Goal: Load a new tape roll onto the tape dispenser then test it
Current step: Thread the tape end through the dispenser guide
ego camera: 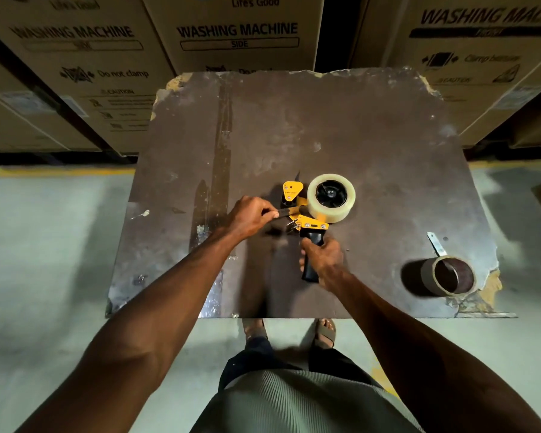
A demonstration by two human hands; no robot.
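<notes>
New tape roll [331, 197] found seated on the hub of the tape dispenser [306, 214], centre of frame, on the worn bench [372, 126]; loading step judged complete. Spent cardboard core [452, 275] set aside at lower right of the bench, well apart from the dispenser, with a loose strip [435, 244] just above it. Right hand [322, 257] closed around the black handle, steadying the tool. Left hand [250, 217] pinched shut on what appears to be the free tape end, drawn leftward from the roll towards the roller and yellow guard at the front of the dispenser. Cannot confirm whether the end is already past the roller or over the blade; too small to tell. Threading judged in progress. Outstanding: finish of threading, then test pull and cut. Washing machine cartons [238, 32] stacked across top of frame, not involved
</notes>
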